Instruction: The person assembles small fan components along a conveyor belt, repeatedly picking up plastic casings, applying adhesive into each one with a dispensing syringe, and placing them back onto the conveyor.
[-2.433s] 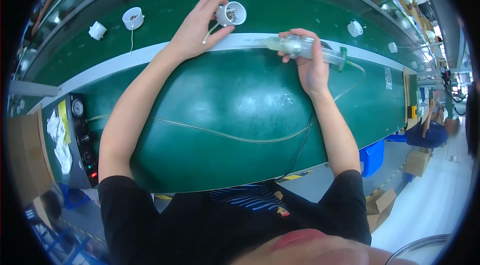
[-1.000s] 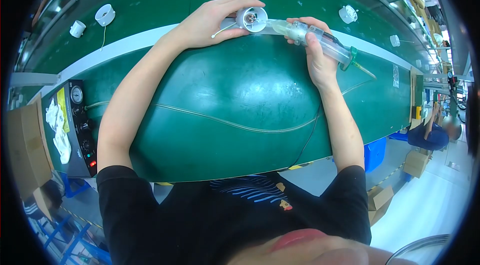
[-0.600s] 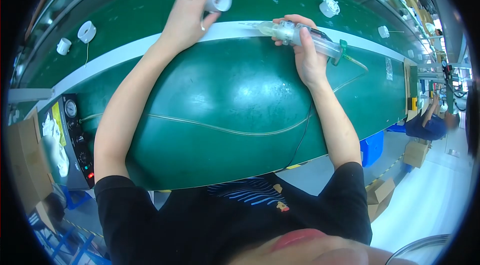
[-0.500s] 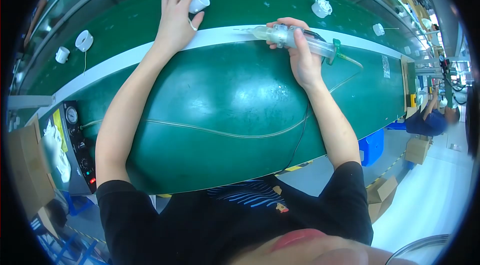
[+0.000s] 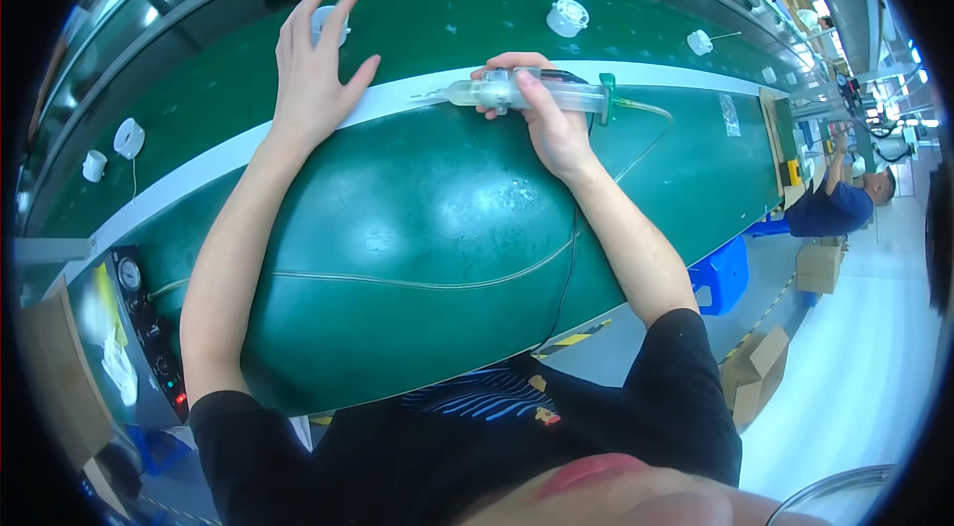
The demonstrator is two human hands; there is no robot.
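Observation:
My left hand (image 5: 306, 99) is open, fingers stretched out and thumb apart, over the white rail (image 5: 397, 91). Just beyond its fingers a small white round cup-like part (image 5: 333, 26) stands on the green surface, partly hidden by them. My right hand (image 5: 553, 125) is closed around a clear dispensing syringe (image 5: 576, 97). The syringe lies nearly level, its thin needle pointing left toward my left hand. A green cap (image 5: 607, 99) at its rear end joins a clear hose.
More white round parts sit beyond the rail, one (image 5: 568, 17) ahead, one with a wire (image 5: 701, 42) to the right. At left stands a black control box (image 5: 149, 327) with a gauge; its hose (image 5: 417, 285) crosses the green mat. A co-worker (image 5: 835, 208) sits far right.
My left hand's fingers have gone from curled around the white cup-like part to spread out. The view has shifted, so most things appear further left. My right hand keeps the syringe.

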